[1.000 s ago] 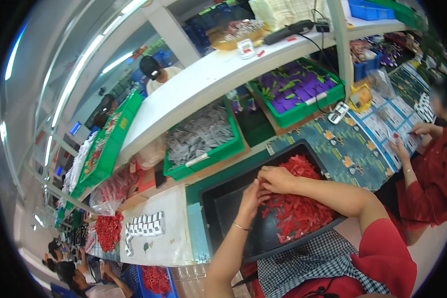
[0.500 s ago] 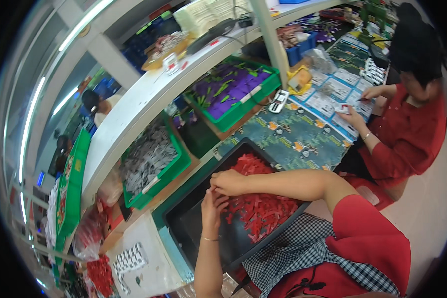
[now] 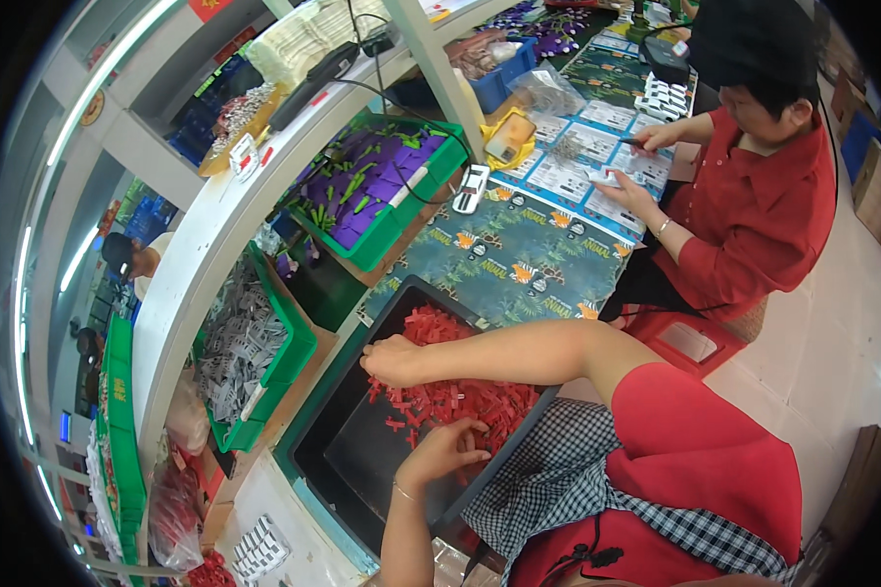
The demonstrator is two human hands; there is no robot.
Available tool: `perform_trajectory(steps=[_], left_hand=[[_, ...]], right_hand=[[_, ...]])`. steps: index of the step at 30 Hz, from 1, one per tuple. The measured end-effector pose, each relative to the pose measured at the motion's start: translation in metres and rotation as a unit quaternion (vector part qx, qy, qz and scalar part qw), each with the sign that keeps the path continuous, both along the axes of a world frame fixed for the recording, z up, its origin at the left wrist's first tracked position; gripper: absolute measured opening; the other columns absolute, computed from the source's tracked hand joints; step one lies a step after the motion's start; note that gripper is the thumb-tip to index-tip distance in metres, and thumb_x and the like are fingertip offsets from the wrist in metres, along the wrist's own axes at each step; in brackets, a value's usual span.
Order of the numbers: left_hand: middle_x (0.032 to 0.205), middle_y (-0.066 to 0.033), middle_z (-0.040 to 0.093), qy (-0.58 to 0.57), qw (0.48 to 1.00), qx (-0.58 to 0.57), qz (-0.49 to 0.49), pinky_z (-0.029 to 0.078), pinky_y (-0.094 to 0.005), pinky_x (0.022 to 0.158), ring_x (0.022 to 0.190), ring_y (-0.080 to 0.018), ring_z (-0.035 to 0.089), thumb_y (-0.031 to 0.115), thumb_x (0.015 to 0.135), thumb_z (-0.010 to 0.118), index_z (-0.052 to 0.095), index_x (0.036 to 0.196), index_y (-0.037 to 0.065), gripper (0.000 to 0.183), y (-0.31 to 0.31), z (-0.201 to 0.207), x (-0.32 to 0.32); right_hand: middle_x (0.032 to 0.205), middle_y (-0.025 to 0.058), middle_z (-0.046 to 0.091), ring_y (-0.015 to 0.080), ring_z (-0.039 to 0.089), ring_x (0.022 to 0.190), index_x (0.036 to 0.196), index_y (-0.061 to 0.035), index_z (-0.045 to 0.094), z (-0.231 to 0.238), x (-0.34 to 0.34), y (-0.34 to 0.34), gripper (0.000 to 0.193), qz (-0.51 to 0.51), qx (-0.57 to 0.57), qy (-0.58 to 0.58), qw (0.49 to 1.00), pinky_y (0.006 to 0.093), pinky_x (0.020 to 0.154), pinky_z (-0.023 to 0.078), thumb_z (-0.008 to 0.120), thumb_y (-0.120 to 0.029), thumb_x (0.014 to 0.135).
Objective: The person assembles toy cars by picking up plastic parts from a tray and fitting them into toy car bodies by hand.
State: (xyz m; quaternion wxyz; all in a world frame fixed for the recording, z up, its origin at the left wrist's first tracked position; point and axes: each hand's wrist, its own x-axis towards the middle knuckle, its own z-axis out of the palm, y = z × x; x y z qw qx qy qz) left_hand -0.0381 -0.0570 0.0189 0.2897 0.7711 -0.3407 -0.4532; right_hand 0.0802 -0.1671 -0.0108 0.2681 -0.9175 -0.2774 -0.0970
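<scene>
Small red plastic pieces lie heaped in a black tray, mostly on its right side. Above the near edge of the heap is my left hand, its fingers bent and the thumb apart from them, with nothing visible between. My right hand is over the far left part of the heap. Its fingers are curled closed and point down; whatever they hold is hidden beneath the hand.
Beyond the tray stand a green crate of grey parts and a green crate of purple and green parts, under a white shelf. White parts lie at lower left. A co-worker in red handles a small white part at right.
My hands, together over the tray before, are now apart. The left has moved toward me over the red heap; the right stays at the far side. The whole view has shifted.
</scene>
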Motion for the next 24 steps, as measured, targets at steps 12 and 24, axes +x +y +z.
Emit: perform_trajectory(steps=[12,24], left_hand=[[0.099,-0.0107,0.058,-0.347,0.936,-0.046,0.031,0.051,-0.0380,0.074,0.090,-0.0280,0.063,0.009,0.076,0.069,0.060,0.106,0.007,0.031,0.010,-0.019,0.018],[0.084,-0.0081,0.061,-0.250,0.964,-0.078,0.037,0.050,-0.0316,0.064,0.073,-0.0206,0.065,0.013,0.081,0.067,0.065,0.099,0.004,0.020,0.004,0.002,0.012]], right_hand=[[0.093,0.0167,0.062,0.0339,0.063,0.088,0.090,0.0006,0.062,-0.013,0.002,0.004,0.020,0.035,-0.055,0.011,0.998,0.0449,0.069,0.053,0.057,-0.010,0.074],[0.094,0.0175,0.064,0.0353,0.064,0.086,0.091,0.0000,0.064,-0.010,0.000,0.002,0.021,0.064,-0.102,0.067,0.990,0.0458,0.069,0.052,0.058,-0.012,0.076]])
